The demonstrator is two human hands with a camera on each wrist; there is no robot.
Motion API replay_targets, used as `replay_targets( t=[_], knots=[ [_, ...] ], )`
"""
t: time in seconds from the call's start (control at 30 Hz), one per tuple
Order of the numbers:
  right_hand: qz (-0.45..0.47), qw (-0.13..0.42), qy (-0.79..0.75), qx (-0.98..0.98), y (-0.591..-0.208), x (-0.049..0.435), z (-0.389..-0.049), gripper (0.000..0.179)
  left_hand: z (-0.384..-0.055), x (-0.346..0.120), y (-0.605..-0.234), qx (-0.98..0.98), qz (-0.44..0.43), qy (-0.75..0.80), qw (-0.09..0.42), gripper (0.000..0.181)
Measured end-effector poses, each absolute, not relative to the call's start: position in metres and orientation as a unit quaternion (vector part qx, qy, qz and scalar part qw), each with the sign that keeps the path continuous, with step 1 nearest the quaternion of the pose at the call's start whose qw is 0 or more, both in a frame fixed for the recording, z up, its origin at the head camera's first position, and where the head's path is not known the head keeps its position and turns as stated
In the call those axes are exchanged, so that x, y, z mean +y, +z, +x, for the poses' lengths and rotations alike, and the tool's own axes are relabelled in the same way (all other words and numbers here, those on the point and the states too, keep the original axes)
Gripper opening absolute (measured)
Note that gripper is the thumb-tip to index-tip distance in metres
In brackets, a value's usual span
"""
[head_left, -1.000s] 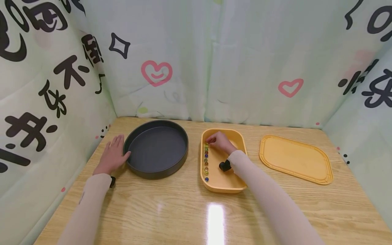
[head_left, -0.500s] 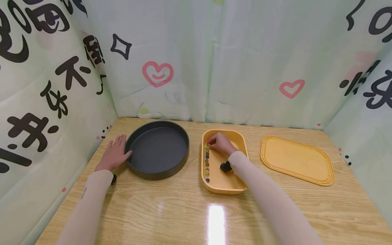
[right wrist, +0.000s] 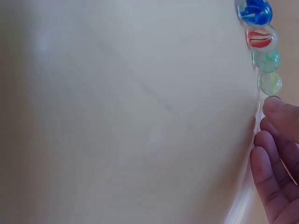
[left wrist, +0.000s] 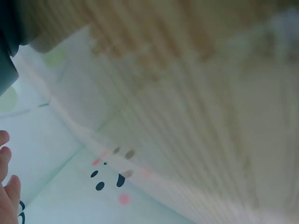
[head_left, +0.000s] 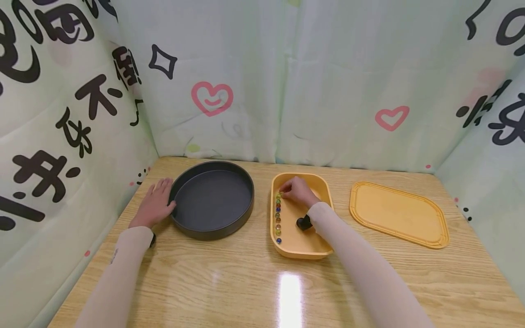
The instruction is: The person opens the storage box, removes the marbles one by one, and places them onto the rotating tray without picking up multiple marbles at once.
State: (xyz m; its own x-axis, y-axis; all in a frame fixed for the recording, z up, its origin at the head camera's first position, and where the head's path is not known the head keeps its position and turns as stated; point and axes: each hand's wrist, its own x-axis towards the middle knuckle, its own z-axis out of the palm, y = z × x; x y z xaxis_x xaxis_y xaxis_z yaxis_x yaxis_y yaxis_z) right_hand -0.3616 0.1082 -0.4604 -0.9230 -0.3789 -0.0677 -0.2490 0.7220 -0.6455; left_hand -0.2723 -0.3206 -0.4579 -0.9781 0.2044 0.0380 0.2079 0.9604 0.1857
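Observation:
A row of several glass marbles [head_left: 278, 215] runs along the left wall of an orange rectangular tray [head_left: 303, 253]. At the row's far end my right hand [head_left: 301, 191] reaches into the tray, thumb and forefinger pinching a marble mostly hidden by the fingertips. The right wrist view has a pale yellow marble [right wrist: 270, 83] just beside the thumb [right wrist: 280, 114], then green, red-streaked and blue [right wrist: 256, 12] ones. My left hand [head_left: 153, 202] lies with fingers straight beside a round black pan [head_left: 211, 200], thumb at its rim. Some left fingertips [left wrist: 5, 158] edge into the left wrist view.
A flat orange lid [head_left: 398, 214] lies to the right of the tray on the wooden table [head_left: 229, 282]. Printed curtains [head_left: 328, 82] enclose the table's back and sides. A bright light reflection shows near the front.
The head view has shifted slightly. Both hands keep nearly the same places, the left by the pan and the right at the far end of the marble row.

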Motion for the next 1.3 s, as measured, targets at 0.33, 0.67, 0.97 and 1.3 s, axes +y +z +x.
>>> replay_targets(
  t=[0.33,0.67,0.97,1.3],
  knots=[
    [-0.17,0.092,-0.342,0.92,-0.457,0.113,-0.361,0.019,-0.271,-0.319,-0.459,-0.99,-0.112,-0.082,0.024,0.061],
    [-0.185,0.058,-0.34,0.92,-0.437,0.114,-0.36,0.019,-0.27,-0.318,-0.456,-0.99,-0.114,-0.087,0.018,0.06],
    [-0.193,0.039,-0.351,0.916,-0.412,0.101,-0.36,0.019,-0.268,-0.318,-0.455,-0.991,-0.104,-0.081,0.021,0.06],
    [-0.203,0.043,-0.363,0.908,-0.394,0.068,-0.362,0.021,-0.27,-0.315,-0.453,-0.992,-0.09,-0.035,0.087,0.053]
  ],
)
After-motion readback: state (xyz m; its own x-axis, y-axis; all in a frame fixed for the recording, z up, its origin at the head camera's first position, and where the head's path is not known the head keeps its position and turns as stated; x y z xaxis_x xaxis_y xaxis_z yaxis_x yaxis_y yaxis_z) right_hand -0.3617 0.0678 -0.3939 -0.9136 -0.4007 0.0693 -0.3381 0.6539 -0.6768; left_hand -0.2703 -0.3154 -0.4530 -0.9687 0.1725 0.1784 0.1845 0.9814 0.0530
